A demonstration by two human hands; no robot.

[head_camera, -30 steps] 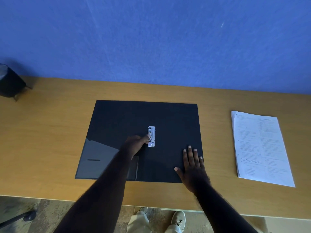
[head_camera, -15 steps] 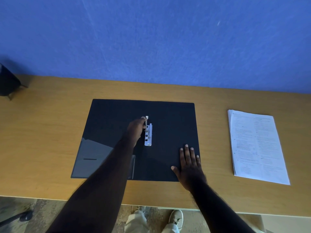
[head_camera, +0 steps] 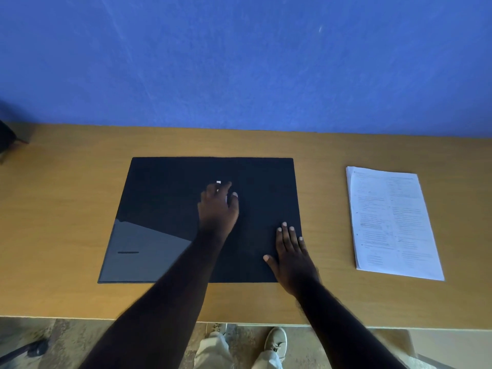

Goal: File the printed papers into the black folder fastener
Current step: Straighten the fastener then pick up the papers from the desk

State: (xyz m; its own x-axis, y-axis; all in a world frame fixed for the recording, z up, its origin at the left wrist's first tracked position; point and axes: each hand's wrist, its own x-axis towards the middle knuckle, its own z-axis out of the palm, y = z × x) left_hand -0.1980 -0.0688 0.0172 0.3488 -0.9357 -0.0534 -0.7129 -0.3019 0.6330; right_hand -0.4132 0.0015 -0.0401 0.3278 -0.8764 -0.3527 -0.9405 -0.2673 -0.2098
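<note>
The wooden desk [head_camera: 66,209] carries the open black folder [head_camera: 165,198] at its middle, and the printed papers [head_camera: 391,225] lie well apart to the right, untouched. The right hand [head_camera: 292,254] lies flat with fingers spread on the folder's near right corner, gripping nothing. The left hand [head_camera: 217,209] covers the metal fastener [head_camera: 218,182] at the spine, fingers curled together over it; whether they pinch the lever or only rest on it, I cannot tell.

The likely trouble is that the clip springs back, or is left half open, so the sheets will not thread (a slipping fingertip would do it). The folder could also skid if the right hand lifts early.

Nearly all the fastener is hidden; the papers' print is illegible, and a dark object at the left edge is cut off.
</note>
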